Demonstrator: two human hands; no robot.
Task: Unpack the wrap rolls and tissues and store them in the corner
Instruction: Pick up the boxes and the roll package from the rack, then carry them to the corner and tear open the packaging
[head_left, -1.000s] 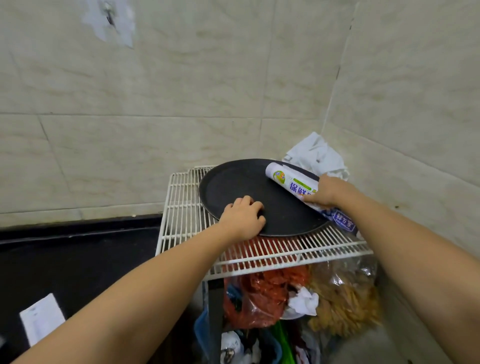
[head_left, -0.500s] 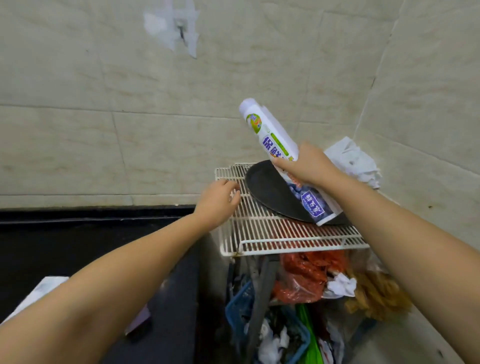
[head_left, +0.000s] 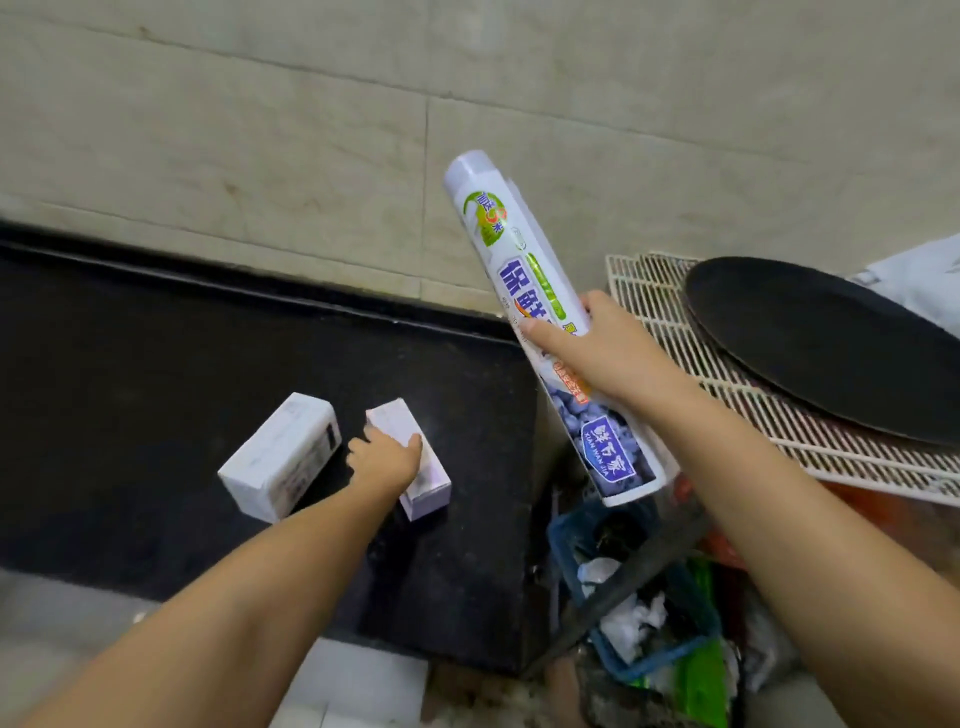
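My right hand (head_left: 605, 353) grips a long white wrap roll (head_left: 524, 296) with green and blue print, held tilted in the air left of the wire rack. Two white tissue packs lie on the black counter (head_left: 156, 364). My left hand (head_left: 384, 460) rests on top of the right tissue pack (head_left: 431, 480), fingers curled over its far end. The left tissue pack (head_left: 283, 457) lies untouched beside it.
A white wire rack (head_left: 737, 395) stands in the tiled corner at right, carrying a round black tray (head_left: 826, 348) and crumpled white plastic (head_left: 924, 286). Below the rack sit a blue basket (head_left: 654, 670) with rubbish and red bags.
My right hand lifted the wrap roll off the black tray and carried it left. My left hand left the rack and came down onto the right tissue pack. The view swung left.
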